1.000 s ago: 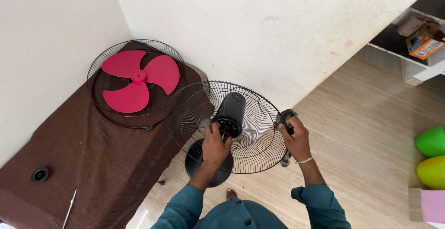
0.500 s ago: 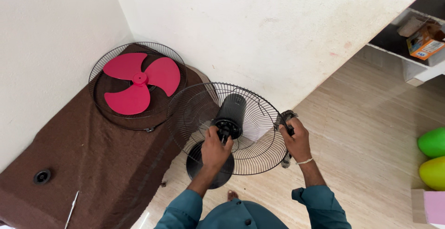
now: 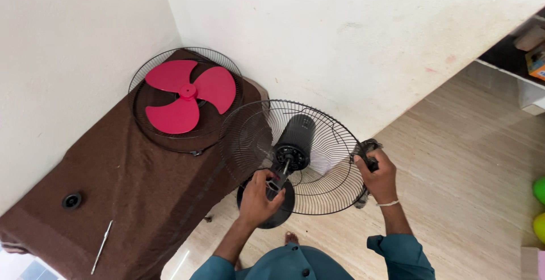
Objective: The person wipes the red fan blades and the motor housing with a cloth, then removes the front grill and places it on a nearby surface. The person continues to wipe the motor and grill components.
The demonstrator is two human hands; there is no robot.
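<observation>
Evidently mid-disassembly: left hand (image 3: 256, 199) pinching the small black nut (image 3: 276, 182) off the motor shaft (image 3: 285, 163), right hand (image 3: 379, 172) clasping rear guard (image 3: 318, 186); next, probably setting it down safely.

An orange carton (image 3: 536, 60), perhaps with a pale label, sits on the shelf at the right edge.

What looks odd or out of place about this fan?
The standing fan has no blade or front cover: its red blade lies in a separate wire guard on the brown-covered table, leaving the motor shaft bare.
</observation>
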